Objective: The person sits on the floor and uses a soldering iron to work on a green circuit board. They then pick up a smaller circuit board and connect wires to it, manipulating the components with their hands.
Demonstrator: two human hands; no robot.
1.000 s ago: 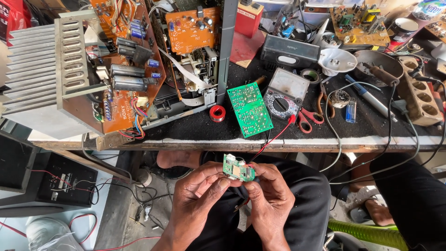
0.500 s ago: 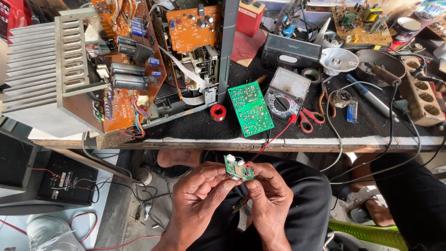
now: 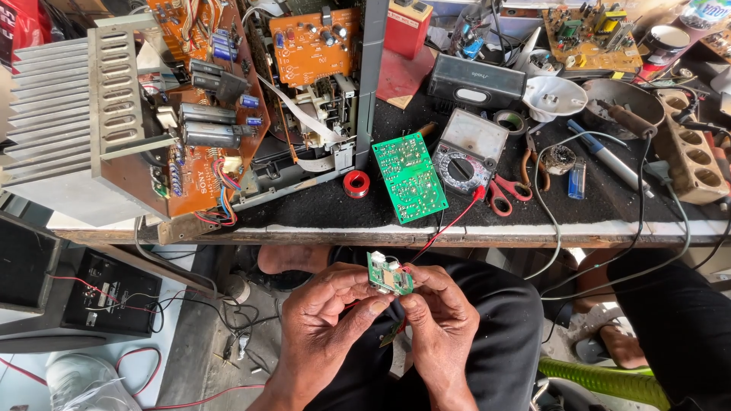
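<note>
A small green circuit board (image 3: pixel 389 275) with white connectors sits between my two hands, over my lap and below the workbench edge. My left hand (image 3: pixel 329 318) pinches its left side with thumb and fingers. My right hand (image 3: pixel 439 320) grips its right side from below. A red wire (image 3: pixel 449 225) runs from near the small board up to the table. A larger green circuit board (image 3: pixel 409 177) lies flat on the bench just above my hands.
An opened amplifier chassis (image 3: pixel 190 114) with orange boards and a finned heatsink fills the bench's left. An analogue multimeter (image 3: pixel 466 152), red scissors (image 3: pixel 504 192), a solder spool (image 3: pixel 355 183), a blue lighter (image 3: pixel 577 178) and cables lie to the right. A black speaker box (image 3: pixel 106 293) stands on the floor.
The small board has stayed between both hands, its tilt shifting only slightly. The view has barely moved.
</note>
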